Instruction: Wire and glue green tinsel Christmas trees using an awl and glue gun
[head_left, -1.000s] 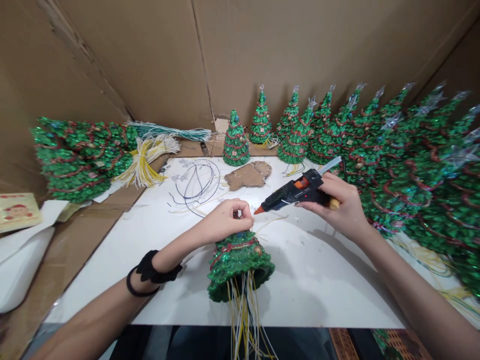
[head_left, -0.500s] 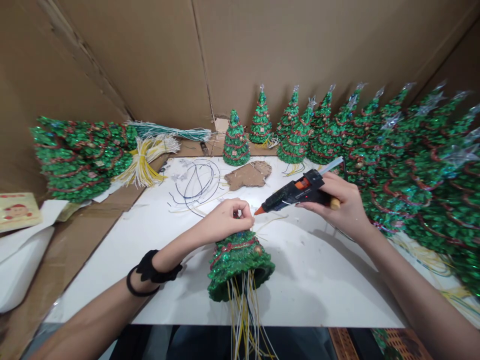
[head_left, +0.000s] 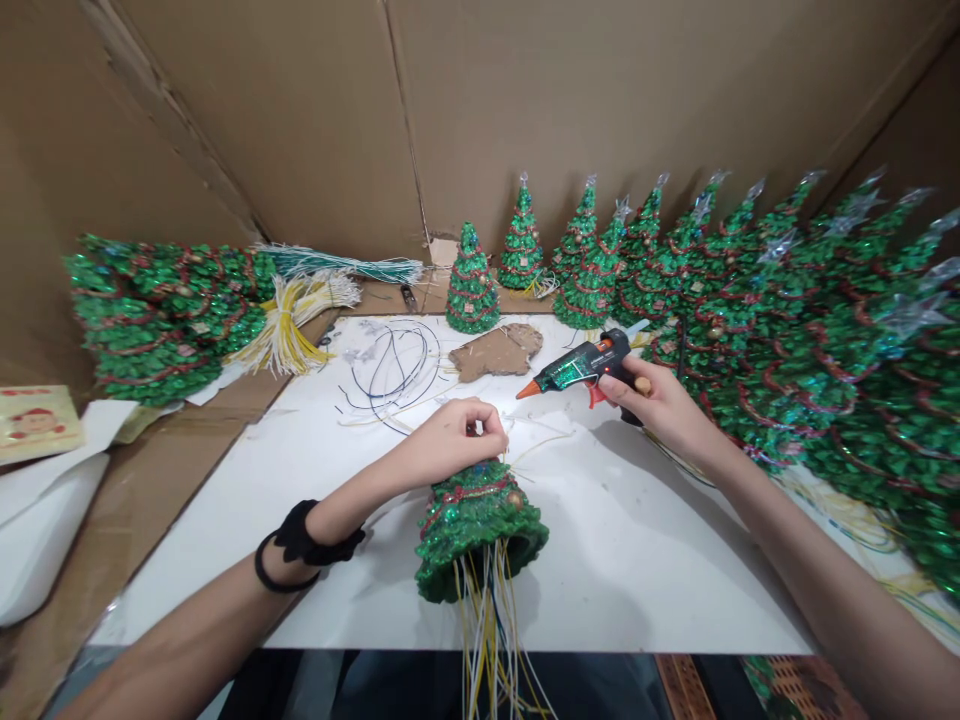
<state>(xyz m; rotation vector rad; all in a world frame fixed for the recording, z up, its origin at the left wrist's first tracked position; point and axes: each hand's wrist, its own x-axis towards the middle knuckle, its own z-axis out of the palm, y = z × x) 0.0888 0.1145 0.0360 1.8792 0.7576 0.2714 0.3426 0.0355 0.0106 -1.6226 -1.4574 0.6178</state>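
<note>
My left hand [head_left: 459, 440] is closed in a pinch at the narrow top of a small green Christmas tree [head_left: 476, 525], which is tilted with its hollow base facing me. The tree's tip is hidden behind my fingers. Yellow, white and dark wires [head_left: 491, 630] trail out of the base and over the table's front edge. With my right hand [head_left: 667, 405] I grip a black hot glue gun [head_left: 574, 368] by its handle. Its orange nozzle points left, above and a little right of my left fingertips, touching nothing.
Many decorated trees [head_left: 735, 300] with clear stars crowd the right side. One tree without a star [head_left: 472, 285] stands behind a cardboard scrap [head_left: 496, 352]. Loose dark wires [head_left: 397, 365] lie on the white board [head_left: 637, 560]. Left are yellow-white wire bundles [head_left: 289, 320] and lying trees [head_left: 165, 315].
The glue gun has lifted away from my left fingertips, up and slightly back, and turned so its red trigger shows. My left hand and the tree have stayed in place.
</note>
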